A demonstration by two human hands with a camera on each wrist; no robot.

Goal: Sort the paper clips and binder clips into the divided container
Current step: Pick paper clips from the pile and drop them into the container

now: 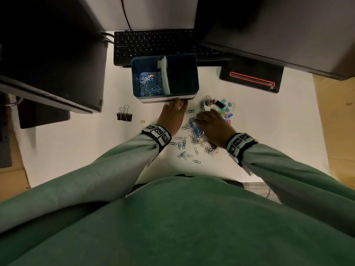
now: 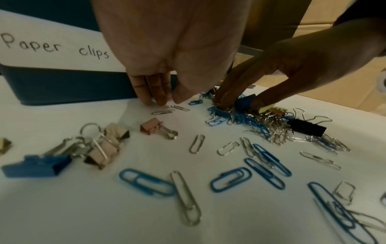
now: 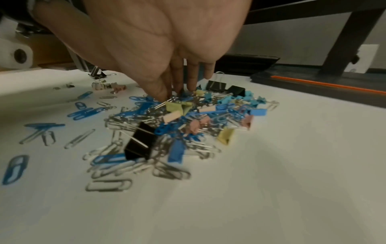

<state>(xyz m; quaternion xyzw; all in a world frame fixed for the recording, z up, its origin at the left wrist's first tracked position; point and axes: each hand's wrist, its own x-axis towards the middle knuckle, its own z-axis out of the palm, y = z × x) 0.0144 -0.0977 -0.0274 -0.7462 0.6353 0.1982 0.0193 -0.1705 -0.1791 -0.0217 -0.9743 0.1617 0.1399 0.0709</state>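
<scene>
Left hand [image 1: 173, 114] sits at the near wall of the blue divided container [image 1: 146, 62], fingers [image 2: 154, 92] straight and pointing down, tips touching the white desk surface [image 1: 76, 146] just below the "Paper clips" label [image 2: 54, 47]; they grasp nothing. Two silver paper clips [image 2: 169, 110] lie just in front of those fingertips, apart from them. Right hand [image 1: 213, 127] is down over the mixed pile of clips [image 3: 188, 118], fingertips [image 3: 163, 94] buried among blue and silver paper clips beside a yellow binder clip [image 3: 177, 106]; whether they pinch one cannot be told, as the frame is blurred there. Beyond the right fingertips lie two black binder clips [image 3: 225, 87] and small teal ones. The container's left compartment holds paper clips [image 1: 148, 83]; a white divider [image 1: 165, 75] separates it from the right compartment. Loose paper clips are scattered between the wrists. A large black binder clip [image 1: 124, 116] stands well left of the left hand, with a small gold one [image 1: 142, 122] nearer.
</scene>
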